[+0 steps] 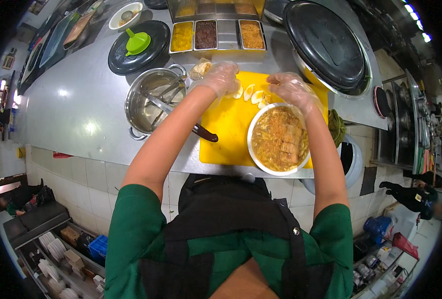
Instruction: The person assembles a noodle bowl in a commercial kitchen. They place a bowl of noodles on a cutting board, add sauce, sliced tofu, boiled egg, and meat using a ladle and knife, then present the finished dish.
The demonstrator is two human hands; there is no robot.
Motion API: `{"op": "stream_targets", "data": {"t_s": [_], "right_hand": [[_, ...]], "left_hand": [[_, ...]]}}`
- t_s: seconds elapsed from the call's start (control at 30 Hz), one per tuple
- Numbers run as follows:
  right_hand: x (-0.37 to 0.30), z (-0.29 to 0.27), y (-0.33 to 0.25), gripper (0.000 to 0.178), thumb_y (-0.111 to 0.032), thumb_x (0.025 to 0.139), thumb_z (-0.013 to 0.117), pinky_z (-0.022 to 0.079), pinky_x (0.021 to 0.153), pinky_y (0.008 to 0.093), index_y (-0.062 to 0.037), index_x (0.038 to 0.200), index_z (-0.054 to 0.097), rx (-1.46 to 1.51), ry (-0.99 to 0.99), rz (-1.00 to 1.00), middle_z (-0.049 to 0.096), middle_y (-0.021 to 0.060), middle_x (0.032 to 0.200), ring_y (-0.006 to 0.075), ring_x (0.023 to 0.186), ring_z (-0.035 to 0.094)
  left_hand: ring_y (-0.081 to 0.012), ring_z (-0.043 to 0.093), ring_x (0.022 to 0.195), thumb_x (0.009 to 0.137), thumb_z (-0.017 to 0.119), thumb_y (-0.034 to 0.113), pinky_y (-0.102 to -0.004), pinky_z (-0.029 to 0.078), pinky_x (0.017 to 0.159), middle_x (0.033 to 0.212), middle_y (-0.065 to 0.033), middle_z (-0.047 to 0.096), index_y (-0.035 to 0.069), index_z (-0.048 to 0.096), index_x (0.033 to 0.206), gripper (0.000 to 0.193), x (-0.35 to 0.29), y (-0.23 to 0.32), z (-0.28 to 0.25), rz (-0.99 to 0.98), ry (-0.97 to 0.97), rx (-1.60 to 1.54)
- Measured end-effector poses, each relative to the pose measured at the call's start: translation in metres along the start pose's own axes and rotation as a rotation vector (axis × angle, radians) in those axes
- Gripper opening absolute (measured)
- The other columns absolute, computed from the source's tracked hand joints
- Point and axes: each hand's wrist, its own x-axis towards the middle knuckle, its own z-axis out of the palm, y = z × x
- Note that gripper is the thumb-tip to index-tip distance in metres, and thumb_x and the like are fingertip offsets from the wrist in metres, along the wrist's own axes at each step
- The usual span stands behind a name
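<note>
Egg pieces [249,92] lie in a slanting row on the yellow cutting board [226,142], between the left hand [220,78] and the right hand [293,89]; the left is nearer. Gloves obscure the fingertips; whether either hand grips anything cannot be determined. White bowl [278,172], at the front edge of the bench [81,104]: noodles [269,137]. Steel pot [137,99]: utensils [204,132].

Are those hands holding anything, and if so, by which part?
It cannot be told: the left hand is by an egg piece, its grip unclear, and no held thing shows in the right hand.
</note>
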Motion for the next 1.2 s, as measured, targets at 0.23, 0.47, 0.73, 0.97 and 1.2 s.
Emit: {"op": "stream_targets", "data": {"t_s": [0.23, 0.47, 0.73, 0.97, 1.2], "right_hand": [[0.047, 0.031, -0.016, 0.034, -0.027, 0.066, 0.081, 0.055, 0.070, 0.0428, -0.0030, 0.090, 0.075, -0.307, -0.309, 0.271, 0.072, 0.0162, 0.088, 0.0276, 0.079, 0.069], [0.051, 0.045, 0.001, 0.036, -0.022, 0.061, 0.085, 0.055, 0.063, 0.0426, -0.0032, 0.091, 0.075, -0.046, -0.254, 0.316, 0.072, 0.0163, 0.085, 0.0276, 0.073, 0.070], [0.055, 0.053, 0.004, 0.034, -0.018, 0.061, 0.084, 0.054, 0.063, 0.0431, -0.0026, 0.090, 0.075, -0.099, -0.251, 0.198, 0.072, 0.0171, 0.085, 0.0286, 0.072, 0.069], [0.065, 0.054, 0.025, 0.033, -0.022, 0.061, 0.082, 0.053, 0.063, 0.0422, -0.0027, 0.087, 0.075, -0.039, -0.261, 0.086, 0.072, 0.0174, 0.085, 0.0298, 0.071, 0.068], [0.024, -0.014, -0.034, 0.033, -0.028, 0.071, 0.080, 0.050, 0.080, 0.0351, -0.0055, 0.094, 0.072, -0.216, -0.164, 0.072, 0.072, 0.0106, 0.091, 0.0220, 0.086, 0.067]], "left_hand": [[-0.0377, 0.065, 0.103, 0.067, 0.076, 0.020, -0.0448, 0.052, 0.086, 0.108, -0.0220, 0.067, 0.005, 0.065, 0.108, 0.044, 0.039, -0.002, 0.034, 0.017, -0.236, 0.129], [-0.0382, 0.066, 0.096, 0.064, 0.078, 0.019, -0.0438, 0.054, 0.082, 0.102, -0.0220, 0.067, 0.004, 0.068, 0.099, 0.039, 0.044, -0.015, 0.055, -0.003, -0.160, 0.122], [-0.0348, 0.067, 0.092, 0.066, 0.077, 0.025, -0.0412, 0.053, 0.081, 0.096, -0.0180, 0.070, 0.007, 0.071, 0.094, 0.033, 0.043, -0.028, 0.058, 0.114, -0.191, 0.052], [-0.0328, 0.067, 0.092, 0.068, 0.075, 0.028, -0.0402, 0.053, 0.082, 0.095, -0.0161, 0.070, 0.009, 0.071, 0.093, 0.031, 0.037, -0.026, 0.054, 0.144, -0.162, 0.030], [-0.0329, 0.067, 0.088, 0.067, 0.075, 0.030, -0.0398, 0.053, 0.078, 0.090, -0.0174, 0.070, 0.008, 0.069, 0.090, 0.032, 0.022, -0.024, 0.035, 0.001, -0.168, -0.077]]}}
